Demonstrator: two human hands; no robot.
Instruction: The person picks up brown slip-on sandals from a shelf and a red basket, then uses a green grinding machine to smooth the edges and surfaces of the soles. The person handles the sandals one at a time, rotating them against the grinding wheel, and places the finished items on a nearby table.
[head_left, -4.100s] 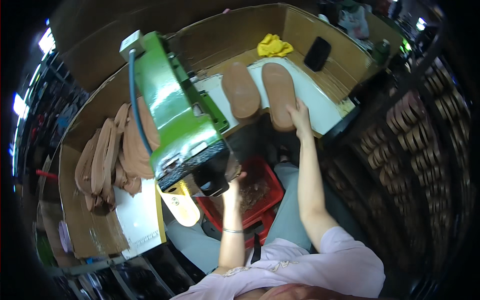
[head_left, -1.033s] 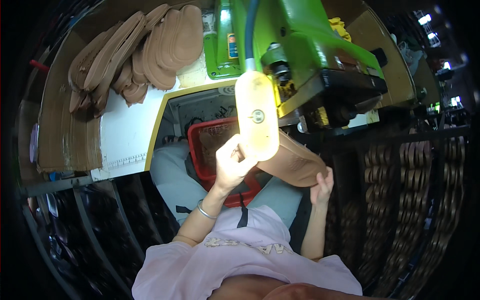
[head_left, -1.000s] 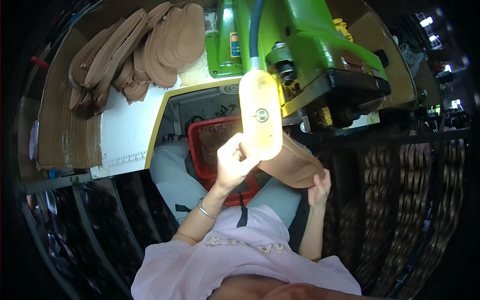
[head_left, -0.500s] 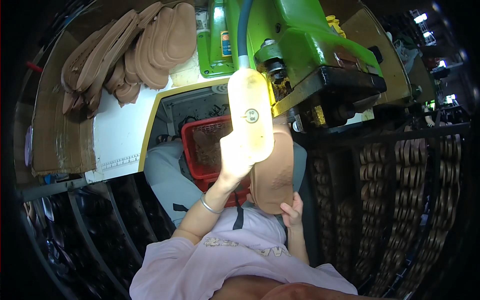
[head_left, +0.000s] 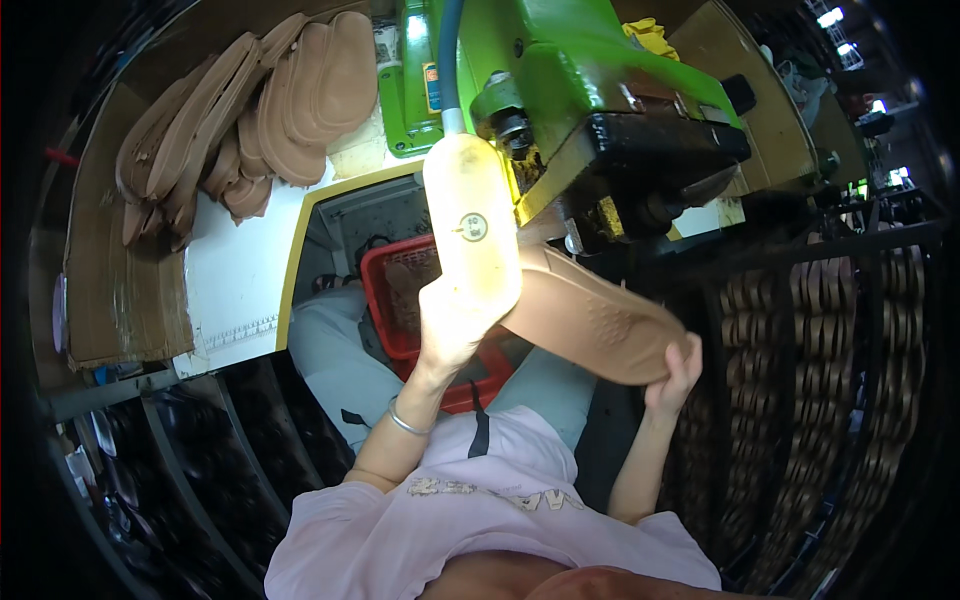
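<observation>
A brown shoe sole (head_left: 600, 320) with a bumpy textured patch slants down to the right below the green machine (head_left: 620, 60). My right hand (head_left: 675, 375) is closed on its lower right end, fingers wrapped over the edge. At the sole's left edge, my left hand (head_left: 450, 330) is closed on it; the glare of the lit lamp (head_left: 472, 220) washes out most of its fingers. That lamp hangs in front of the machine head and hides the sole's upper left part.
Brown soles (head_left: 335, 85) lie heaped in a cardboard box (head_left: 100, 290) at the left. A red basket (head_left: 385, 340) with scraps stands between my legs. Racks of soles (head_left: 825, 360) line the right, and dark racks (head_left: 240, 430) the lower left. Something yellow (head_left: 650, 38) lies behind the machine.
The sole has swung from nearly upright to slanting right, its lower end carried right and up by my right hand. My left hand stays beside the lamp. The whole view has shifted slightly.
</observation>
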